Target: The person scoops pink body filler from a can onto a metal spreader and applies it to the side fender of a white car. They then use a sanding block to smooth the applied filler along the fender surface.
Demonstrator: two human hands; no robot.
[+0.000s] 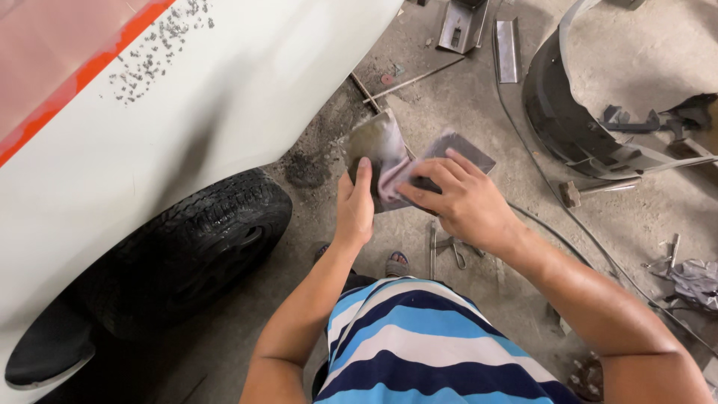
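My left hand grips a flat metal spreader blade by its lower edge, held up in front of me. My right hand presses a grey-pink smear of filler against that blade with a second flat dark blade, fingers spread over it. Both hands meet above the concrete floor, just right of the white car body and its black tyre.
Pliers lie on the floor under my hands. A hammer, metal brackets, a thin rod and a dark curved car panel sit to the right. Crumpled paper lies at far right. A grey-pitted spot marks the car body.
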